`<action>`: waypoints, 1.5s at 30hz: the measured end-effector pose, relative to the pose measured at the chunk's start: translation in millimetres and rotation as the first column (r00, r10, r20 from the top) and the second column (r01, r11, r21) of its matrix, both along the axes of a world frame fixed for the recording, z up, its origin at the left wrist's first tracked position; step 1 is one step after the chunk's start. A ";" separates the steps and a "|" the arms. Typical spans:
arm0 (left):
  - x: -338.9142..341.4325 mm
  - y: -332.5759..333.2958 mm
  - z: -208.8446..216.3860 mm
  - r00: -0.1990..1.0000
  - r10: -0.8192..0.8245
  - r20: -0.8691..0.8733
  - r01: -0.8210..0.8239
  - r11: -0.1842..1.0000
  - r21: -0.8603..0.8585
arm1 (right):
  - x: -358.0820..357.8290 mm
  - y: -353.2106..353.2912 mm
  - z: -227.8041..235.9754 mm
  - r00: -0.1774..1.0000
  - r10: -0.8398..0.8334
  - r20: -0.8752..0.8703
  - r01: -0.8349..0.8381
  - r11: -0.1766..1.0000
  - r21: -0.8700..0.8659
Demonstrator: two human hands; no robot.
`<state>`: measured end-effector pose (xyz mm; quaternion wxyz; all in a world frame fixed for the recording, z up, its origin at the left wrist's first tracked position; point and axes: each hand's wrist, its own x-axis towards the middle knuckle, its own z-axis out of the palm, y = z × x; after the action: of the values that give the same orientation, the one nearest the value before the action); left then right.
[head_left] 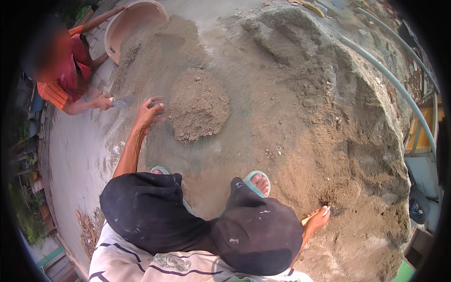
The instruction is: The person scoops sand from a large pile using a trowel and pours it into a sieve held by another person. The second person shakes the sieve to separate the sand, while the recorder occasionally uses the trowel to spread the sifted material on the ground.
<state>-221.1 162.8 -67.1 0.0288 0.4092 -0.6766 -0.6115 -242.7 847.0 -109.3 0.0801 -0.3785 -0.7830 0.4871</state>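
Note:
My left hand [151, 112] hovers with its fingers apart and nothing in them, just left of a round heap of brown sand [198, 104]. The heap rests on a fine wire mesh [181, 157] spread over the ground. Low on the right, my right hand [319, 218] is closed round a pale handle [306, 220] against the big sand pile [338, 155]. The working end of that tool cannot be made out.
At the upper left a co-worker in orange and red holds a trowel [123, 101] and touches a large pale tub [112, 35] tipped on its side. My sandalled foot [259, 183] stands by the mesh. A grey pipe [390, 77] curves past the pile at right.

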 end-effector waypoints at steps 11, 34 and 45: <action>-9.7 -16.4 13.7 0.981 -0.150 0.123 0.156 0.987 -0.042 | -29.9 -187.7 54.2 0.743 0.661 -0.103 -0.666 0.746 -0.018; 5.8 -50.6 6.0 0.971 -0.154 0.180 0.144 0.987 0.070 | -196.9 -344.8 -22.5 0.421 0.906 -0.041 -0.608 0.249 -0.754; 15.0 -63.1 -12.3 0.995 -0.102 0.000 0.101 0.992 0.074 | -188.9 -358.5 -43.2 0.595 0.784 -0.178 -0.437 0.130 -0.890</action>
<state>-206.1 99.7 -79.4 -0.0188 0.3763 -0.6735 -0.6359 -431.5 488.6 -152.5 -0.4704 -0.0742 -0.4957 0.7262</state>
